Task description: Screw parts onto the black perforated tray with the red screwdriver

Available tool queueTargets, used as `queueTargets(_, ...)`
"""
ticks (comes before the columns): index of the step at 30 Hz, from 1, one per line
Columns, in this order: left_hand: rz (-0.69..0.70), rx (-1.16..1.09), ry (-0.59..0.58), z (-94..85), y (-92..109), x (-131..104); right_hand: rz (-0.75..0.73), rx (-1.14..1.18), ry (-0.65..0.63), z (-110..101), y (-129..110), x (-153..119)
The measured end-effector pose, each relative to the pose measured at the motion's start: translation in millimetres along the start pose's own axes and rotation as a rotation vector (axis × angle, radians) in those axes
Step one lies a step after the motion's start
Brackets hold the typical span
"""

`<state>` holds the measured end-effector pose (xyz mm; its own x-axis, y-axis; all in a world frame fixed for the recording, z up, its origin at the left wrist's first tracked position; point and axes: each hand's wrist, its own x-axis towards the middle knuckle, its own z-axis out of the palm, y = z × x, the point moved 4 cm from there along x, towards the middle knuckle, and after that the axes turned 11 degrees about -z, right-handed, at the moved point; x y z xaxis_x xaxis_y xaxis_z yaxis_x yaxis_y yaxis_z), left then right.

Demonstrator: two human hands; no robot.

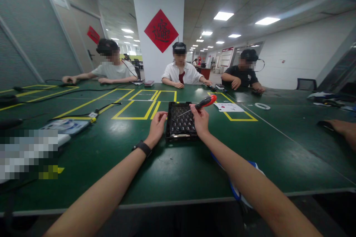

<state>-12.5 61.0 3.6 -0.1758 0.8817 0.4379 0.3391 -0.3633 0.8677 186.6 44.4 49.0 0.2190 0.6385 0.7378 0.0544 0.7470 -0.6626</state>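
A black open case [181,132] lies on the green table in front of me, filled with rows of small shiny pieces too small to name. My left hand [157,127] is closed on the case's left edge, fingertips at its upper left side. In my right hand [201,120] is a screwdriver [206,101] with a red and black handle. Its thin shaft slants down to the left over the case, the handle pointing up to the right. Whether the tip touches anything inside cannot be made out. The right wrist is beside the case's right edge.
Yellow tape outlines mark the green table [133,177]. A printed sheet [229,107] and a white ring [262,106] lie to the right. Cables and a pale packet [66,126] are on the left. Several people sit around the table; another person's hand [343,127] is at far right.
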Motion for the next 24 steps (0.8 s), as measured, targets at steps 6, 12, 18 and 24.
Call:
queueTargets(6,-0.280,0.018,0.051,11.6,-48.3,39.3,0.016,-0.109,-0.081,-17.7,18.9,11.1)
queueTargets(12,-0.210,0.185,-0.112,26.7,-50.8,41.7,0.031,-0.168,-0.366,-14.8,28.1,6.3)
queueTargets(18,-0.164,0.240,-0.145,25.9,-51.0,37.6,-0.019,-0.172,-0.569,-4.1,22.2,1.4)
queueTargets(24,-0.143,0.264,-0.130,26.1,-50.8,39.2,-0.089,-0.193,-0.677,-0.3,22.7,-3.5)
